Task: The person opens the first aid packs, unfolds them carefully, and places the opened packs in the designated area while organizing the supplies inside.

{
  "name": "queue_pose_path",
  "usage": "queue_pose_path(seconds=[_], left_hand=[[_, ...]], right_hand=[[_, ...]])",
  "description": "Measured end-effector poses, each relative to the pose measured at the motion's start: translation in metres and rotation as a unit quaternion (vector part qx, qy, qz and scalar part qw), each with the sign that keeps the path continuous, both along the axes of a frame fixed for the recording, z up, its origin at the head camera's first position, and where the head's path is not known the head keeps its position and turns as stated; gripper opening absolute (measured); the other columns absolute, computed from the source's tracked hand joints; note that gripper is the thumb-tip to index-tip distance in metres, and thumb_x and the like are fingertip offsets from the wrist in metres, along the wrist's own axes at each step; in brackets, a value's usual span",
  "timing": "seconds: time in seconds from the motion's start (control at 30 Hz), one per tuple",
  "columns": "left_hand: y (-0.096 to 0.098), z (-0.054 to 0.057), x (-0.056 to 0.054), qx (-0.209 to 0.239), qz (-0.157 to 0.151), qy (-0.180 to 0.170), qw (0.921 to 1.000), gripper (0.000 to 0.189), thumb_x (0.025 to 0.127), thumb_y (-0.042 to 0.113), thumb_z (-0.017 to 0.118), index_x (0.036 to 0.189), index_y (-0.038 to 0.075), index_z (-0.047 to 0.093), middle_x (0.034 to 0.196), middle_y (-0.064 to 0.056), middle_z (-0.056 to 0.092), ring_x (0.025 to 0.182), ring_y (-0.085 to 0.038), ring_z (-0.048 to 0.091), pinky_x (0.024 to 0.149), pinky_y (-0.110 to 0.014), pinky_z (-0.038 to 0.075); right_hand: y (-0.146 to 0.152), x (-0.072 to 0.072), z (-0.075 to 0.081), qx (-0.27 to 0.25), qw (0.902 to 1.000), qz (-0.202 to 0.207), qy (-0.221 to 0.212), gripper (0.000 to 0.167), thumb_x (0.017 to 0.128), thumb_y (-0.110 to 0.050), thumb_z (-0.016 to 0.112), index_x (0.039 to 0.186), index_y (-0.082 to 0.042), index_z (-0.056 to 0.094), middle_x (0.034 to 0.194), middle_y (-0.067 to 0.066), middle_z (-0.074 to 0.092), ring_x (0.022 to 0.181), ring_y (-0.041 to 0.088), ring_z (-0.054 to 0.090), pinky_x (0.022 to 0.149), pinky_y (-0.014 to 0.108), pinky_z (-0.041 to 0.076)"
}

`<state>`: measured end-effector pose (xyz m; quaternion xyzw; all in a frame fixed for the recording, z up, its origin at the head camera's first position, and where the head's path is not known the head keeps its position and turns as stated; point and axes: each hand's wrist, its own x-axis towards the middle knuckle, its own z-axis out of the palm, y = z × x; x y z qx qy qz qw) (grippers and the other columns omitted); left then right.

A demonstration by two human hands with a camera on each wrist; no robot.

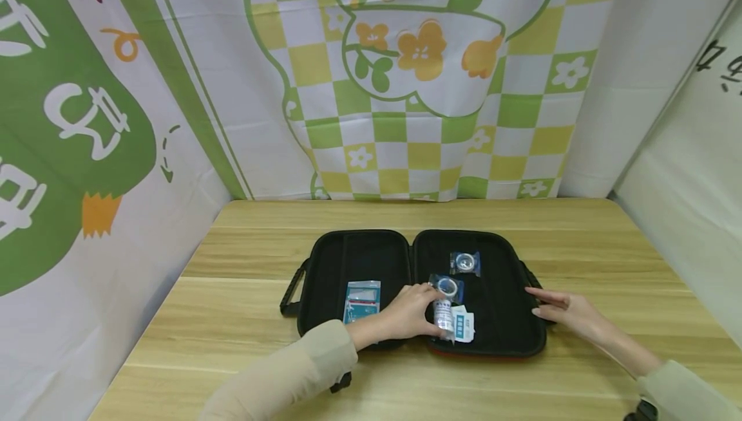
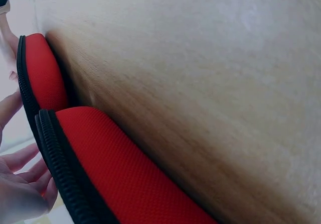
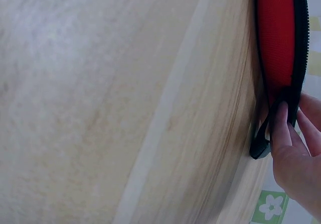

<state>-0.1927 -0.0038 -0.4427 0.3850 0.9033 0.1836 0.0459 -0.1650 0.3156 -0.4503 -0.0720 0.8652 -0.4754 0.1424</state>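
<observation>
An unzipped case lies spread flat, with black inner halves (image 1: 498,292) and a red outside (image 2: 105,153). Over its right half, my left hand (image 1: 408,311) holds a white roll in clear wrap, seemingly a bandage roll (image 1: 443,316), between thumb and fingers. Beside the roll are small white and blue packets (image 1: 464,326). Two tape-like rings in blue wrappers, one nearer (image 1: 447,288) and one farther (image 1: 465,263), lie behind it. My right hand (image 1: 570,315) grips the case's right rim by the handle, its thumb on the outside in the right wrist view.
A teal and clear packet (image 1: 362,300) lies in the case's left half, partly behind my left forearm. A black carry handle (image 1: 292,289) sticks out on the left. The wooden table (image 1: 232,305) meets printed cloth walls (image 1: 406,150) at the back and sides.
</observation>
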Motion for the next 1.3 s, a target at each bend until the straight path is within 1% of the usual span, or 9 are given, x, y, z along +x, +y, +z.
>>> queue_pose_path(seconds=[0.17,0.23,0.43,0.63,0.77,0.93,1.0,1.17,1.3], left_hand=[[0.001,-0.001,0.000,-0.009,0.000,0.002,1.0000,0.059,0.071,0.042,0.070,0.119,0.011,0.056,0.115,-0.001,0.054,0.107,-0.013,0.047,0.089,-0.027,0.034],[0.001,-0.002,0.000,-0.009,0.000,0.000,1.0000,0.059,0.071,0.041,0.070,0.120,0.011,0.056,0.114,-0.001,0.054,0.106,-0.012,0.047,0.088,-0.026,0.034],[0.000,-0.001,-0.001,0.002,0.000,-0.008,1.0000,0.055,0.072,0.037,0.071,0.119,0.011,0.057,0.113,-0.001,0.054,0.105,-0.010,0.048,0.088,-0.025,0.033],[-0.002,0.000,-0.001,0.020,0.002,-0.019,0.9996,0.053,0.073,0.036,0.070,0.117,0.010,0.058,0.113,-0.002,0.054,0.104,-0.010,0.049,0.089,-0.026,0.034],[-0.003,0.003,-0.001,0.033,0.002,-0.028,0.9991,0.053,0.074,0.036,0.070,0.117,0.009,0.057,0.114,-0.004,0.053,0.104,-0.014,0.049,0.091,-0.028,0.036],[-0.005,0.008,-0.001,0.053,0.005,-0.039,0.9978,0.054,0.074,0.036,0.069,0.119,0.008,0.056,0.112,-0.004,0.053,0.103,-0.014,0.049,0.088,-0.022,0.039],[-0.007,0.010,-0.002,0.062,0.008,-0.049,0.9968,0.054,0.074,0.035,0.070,0.119,0.008,0.056,0.112,-0.003,0.053,0.103,-0.013,0.049,0.087,-0.020,0.040],[-0.013,0.014,-0.003,0.084,0.018,-0.070,0.9939,0.054,0.074,0.034,0.070,0.120,0.010,0.055,0.111,-0.002,0.051,0.102,-0.012,0.049,0.084,-0.020,0.040],[-0.018,0.017,-0.004,0.093,0.024,-0.071,0.9929,0.053,0.073,0.034,0.070,0.119,0.011,0.055,0.111,-0.002,0.050,0.101,-0.014,0.048,0.083,-0.021,0.041]], right_hand=[[0.001,-0.001,0.000,0.000,1.0000,0.001,0.003,0.057,0.087,-0.024,0.055,0.129,0.010,0.036,0.127,0.035,0.036,0.106,0.028,0.050,0.076,0.023,0.046],[0.001,-0.001,-0.001,0.000,1.0000,0.000,0.003,0.056,0.088,-0.023,0.055,0.129,0.010,0.036,0.127,0.035,0.036,0.107,0.029,0.050,0.076,0.022,0.046],[0.000,0.000,-0.001,-0.001,1.0000,-0.002,0.002,0.056,0.088,-0.023,0.054,0.130,0.009,0.036,0.127,0.035,0.035,0.110,0.039,0.045,0.076,0.025,0.046],[-0.001,0.001,0.001,-0.002,1.0000,0.000,0.003,0.056,0.088,-0.023,0.054,0.130,0.009,0.036,0.128,0.035,0.033,0.111,0.039,0.044,0.077,0.026,0.046],[-0.002,0.000,0.001,-0.003,1.0000,-0.001,0.002,0.056,0.088,-0.023,0.054,0.129,0.010,0.036,0.129,0.036,0.032,0.111,0.040,0.043,0.077,0.025,0.046],[-0.001,0.001,0.000,0.000,1.0000,-0.004,-0.002,0.057,0.088,-0.024,0.054,0.130,0.009,0.035,0.130,0.035,0.030,0.112,0.041,0.042,0.078,0.027,0.046],[-0.001,0.001,-0.001,0.003,1.0000,0.000,0.004,0.056,0.088,-0.023,0.054,0.130,0.009,0.036,0.129,0.036,0.030,0.112,0.043,0.042,0.077,0.029,0.047],[-0.001,0.000,-0.001,0.008,0.9999,0.000,0.013,0.054,0.088,-0.021,0.055,0.129,0.010,0.037,0.129,0.036,0.031,0.111,0.042,0.043,0.076,0.024,0.047],[-0.001,0.000,-0.001,0.005,1.0000,-0.002,0.008,0.055,0.088,-0.022,0.054,0.129,0.010,0.036,0.130,0.036,0.030,0.112,0.042,0.042,0.078,0.027,0.047]])
